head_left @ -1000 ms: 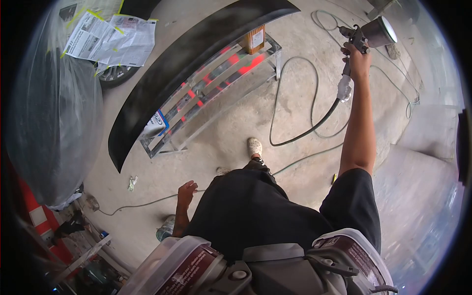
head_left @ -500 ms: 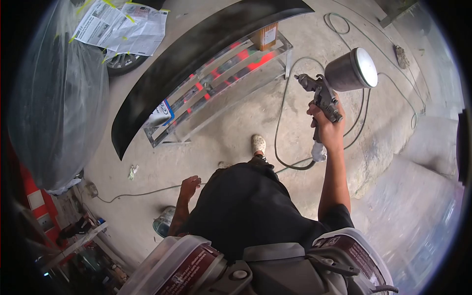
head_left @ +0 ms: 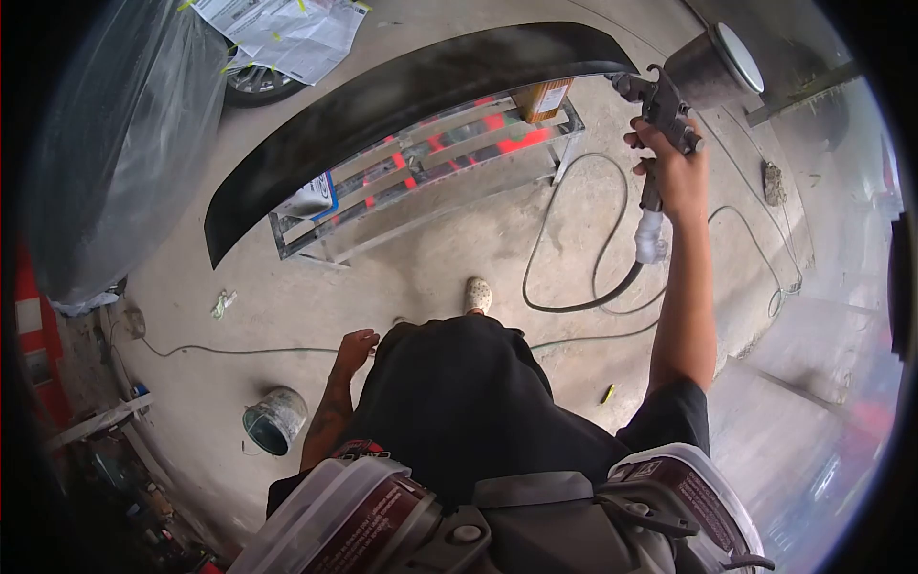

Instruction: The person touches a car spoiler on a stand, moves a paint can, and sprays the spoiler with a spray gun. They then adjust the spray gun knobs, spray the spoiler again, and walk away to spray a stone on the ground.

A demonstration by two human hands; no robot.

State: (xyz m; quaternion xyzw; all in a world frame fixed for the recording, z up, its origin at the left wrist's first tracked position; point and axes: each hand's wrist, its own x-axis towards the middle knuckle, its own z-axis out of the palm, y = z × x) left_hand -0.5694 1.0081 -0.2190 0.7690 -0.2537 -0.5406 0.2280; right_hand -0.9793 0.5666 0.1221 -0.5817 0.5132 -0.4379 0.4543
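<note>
The right hand wraps round the handle of the dark grey metal spray gun, likely hard, top-heavy and best held there, while the left hand hangs loosely curled, well away from it.

Partly hidden from my camera
Behind the black panel I see the orange tin only partly; print on the papers is too small for me.
</note>
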